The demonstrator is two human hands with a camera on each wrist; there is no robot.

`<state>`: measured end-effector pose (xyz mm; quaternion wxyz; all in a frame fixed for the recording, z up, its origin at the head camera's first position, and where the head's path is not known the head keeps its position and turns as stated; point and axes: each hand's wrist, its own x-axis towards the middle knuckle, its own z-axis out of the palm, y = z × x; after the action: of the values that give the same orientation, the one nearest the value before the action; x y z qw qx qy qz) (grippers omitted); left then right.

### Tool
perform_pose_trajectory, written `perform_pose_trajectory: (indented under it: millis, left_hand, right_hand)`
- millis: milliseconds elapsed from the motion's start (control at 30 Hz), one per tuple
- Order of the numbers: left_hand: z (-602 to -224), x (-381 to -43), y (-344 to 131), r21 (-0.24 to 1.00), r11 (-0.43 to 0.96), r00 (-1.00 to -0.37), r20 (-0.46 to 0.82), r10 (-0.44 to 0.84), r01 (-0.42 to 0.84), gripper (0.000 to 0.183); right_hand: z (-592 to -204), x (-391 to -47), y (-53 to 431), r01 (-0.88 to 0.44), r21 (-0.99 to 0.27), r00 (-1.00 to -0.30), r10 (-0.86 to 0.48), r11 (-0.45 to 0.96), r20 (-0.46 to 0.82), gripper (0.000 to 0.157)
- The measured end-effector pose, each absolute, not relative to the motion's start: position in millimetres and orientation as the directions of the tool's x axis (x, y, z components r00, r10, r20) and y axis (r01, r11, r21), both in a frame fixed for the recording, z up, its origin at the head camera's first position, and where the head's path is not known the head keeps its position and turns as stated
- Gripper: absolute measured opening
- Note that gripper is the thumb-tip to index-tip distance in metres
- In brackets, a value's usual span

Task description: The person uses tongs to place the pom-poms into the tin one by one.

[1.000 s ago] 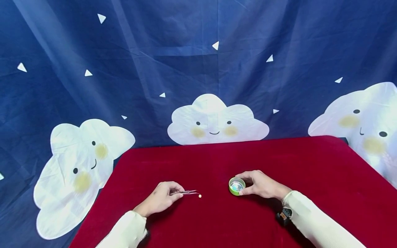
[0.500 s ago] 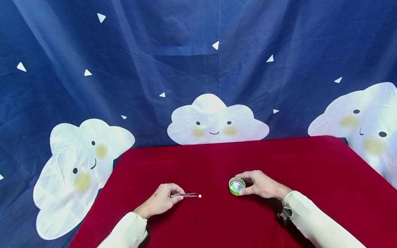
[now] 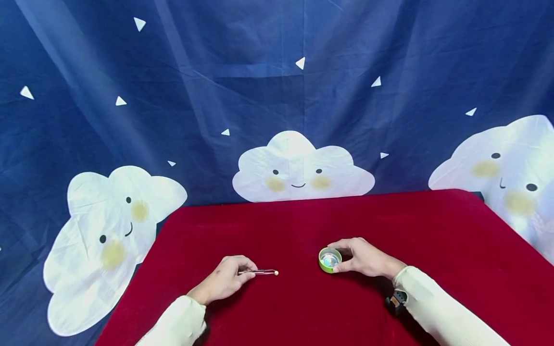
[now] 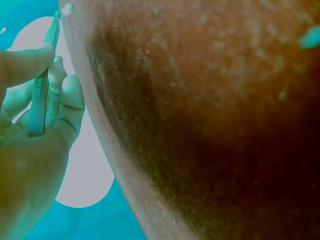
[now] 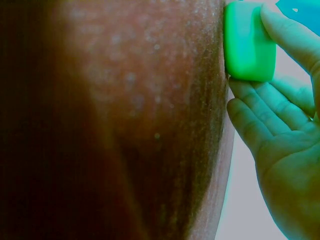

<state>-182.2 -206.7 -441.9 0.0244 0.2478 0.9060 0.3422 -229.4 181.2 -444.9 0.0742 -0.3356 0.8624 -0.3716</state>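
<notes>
My left hand (image 3: 222, 278) pinches a pair of metal tweezers (image 3: 262, 272) between thumb and fingers, tips pointing right. A small pale bead (image 3: 276, 273) sits at the tweezer tips, low over the red cloth. The left wrist view also has this bead (image 4: 67, 9) at the bent tips; whether it touches the cloth I cannot tell. Farther right, my right hand (image 3: 368, 257) grips a small round green tin (image 3: 325, 268), thumb on the near side and fingers on the far side. The tin stands upright on the cloth, its top uncovered, with a shiny interior.
Red velvet-like cloth (image 3: 298, 230) covers the table under both hands. Behind its far edge hangs a blue curtain (image 3: 259, 86) printed with white clouds. A dark device (image 3: 396, 302) is strapped at the right wrist.
The tweezers first hovered beside the bead, then came down to it with their tips closing. Now the bead has shifted slightly left with the tips. The right hand and tin have stayed put.
</notes>
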Motion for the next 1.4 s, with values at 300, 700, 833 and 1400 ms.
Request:
perform_pose_trajectory:
  millis: [300, 700, 833, 1400]
  left_hand:
    - [-437, -184, -206, 0.626, 0.640, -0.875, 0.154, 0.459, 0.446, 0.009]
    - [-425, -192, -194, 0.619, 0.623, -0.862, 0.194, 0.468, 0.478, 0.008]
    - [-423, -196, -186, 0.617, 0.615, -0.855, 0.205, 0.477, 0.491, 0.008]
    - [-414, -204, -158, 0.643, 0.572, -0.837, 0.214, 0.504, 0.509, 0.007]
  right_hand:
    - [-444, -228, 182, -0.483, -0.714, -0.777, -0.624, 0.507, 0.083, 0.055]
    - [-443, -229, 180, -0.493, -0.710, -0.775, -0.624, 0.502, 0.097, 0.056]
    - [-443, -229, 180, -0.496, -0.710, -0.774, -0.625, 0.501, 0.100, 0.056]
    - [-442, -228, 180, -0.490, -0.713, -0.775, -0.625, 0.501, 0.094, 0.056]
